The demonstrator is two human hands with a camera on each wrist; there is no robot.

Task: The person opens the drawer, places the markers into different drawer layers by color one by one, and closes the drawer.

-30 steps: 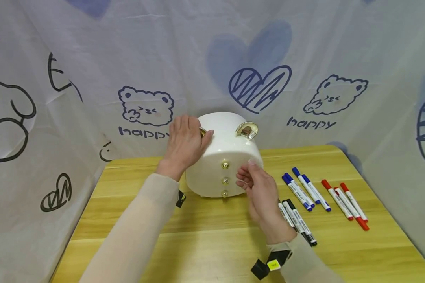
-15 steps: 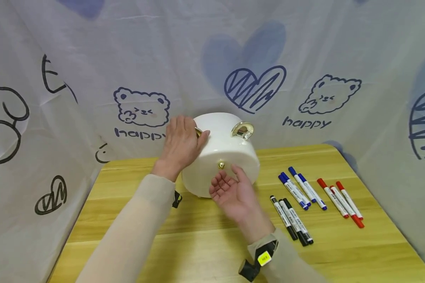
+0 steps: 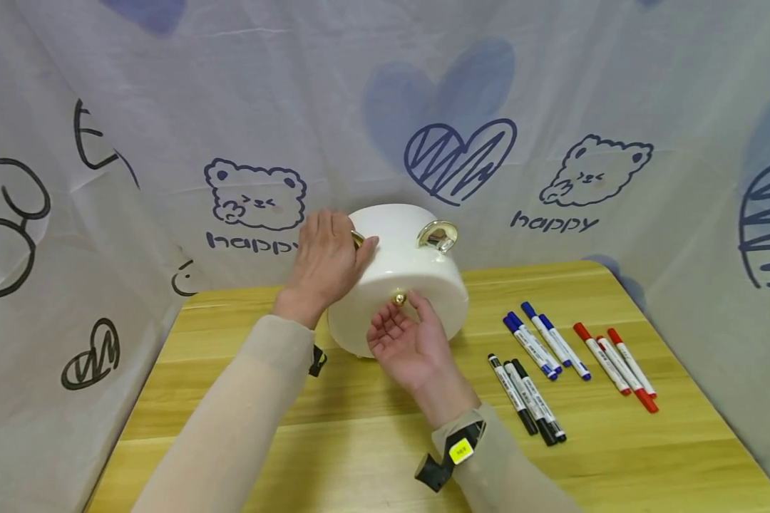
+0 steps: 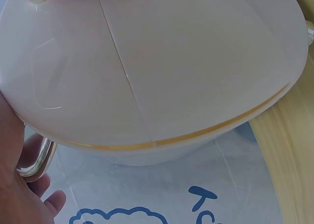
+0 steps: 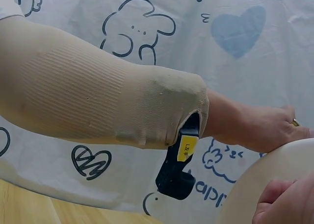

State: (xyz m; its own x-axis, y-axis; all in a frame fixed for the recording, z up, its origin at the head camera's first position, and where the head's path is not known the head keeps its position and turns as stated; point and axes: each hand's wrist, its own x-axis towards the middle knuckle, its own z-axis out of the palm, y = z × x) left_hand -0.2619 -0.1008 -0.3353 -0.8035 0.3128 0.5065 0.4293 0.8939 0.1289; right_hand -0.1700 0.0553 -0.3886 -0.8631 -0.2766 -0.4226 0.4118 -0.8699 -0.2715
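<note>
Overall, a pale drawn-on backdrop (image 3: 353,107) hangs behind a wood-grain table (image 3: 520,281). On the table, near its far edge and straight ahead of the person, stands a white rounded box (image 3: 401,260). Its front turns toward the person, and from this angle that face looks wider across than high. Both hands are at the box. The left hand (image 3: 330,267) lies at its upper left, reaching over from the side; the right hand (image 3: 417,349) is in front, lower down, palm turned up and fingers loosely curled.

Off to the right of the box, apart from it, lie blue markers (image 3: 531,349), black markers (image 3: 512,394) and red markers (image 3: 602,360), their long axes mostly slanting from far left to near right. The black group is nearest the right wrist.

Smaller yet, two gold rings top the box. The left hand grips the left ring (image 3: 358,239), fingers round it in the left wrist view; the right ring (image 3: 450,231) is untouched.

Smallest, and what matters most, is the gold knob (image 3: 399,299) on the front. It sits just beyond the right fingertips, between thumb and curled fingers, so the right hand is clearly nearer. Whether they already pinch it I cannot tell.
</note>
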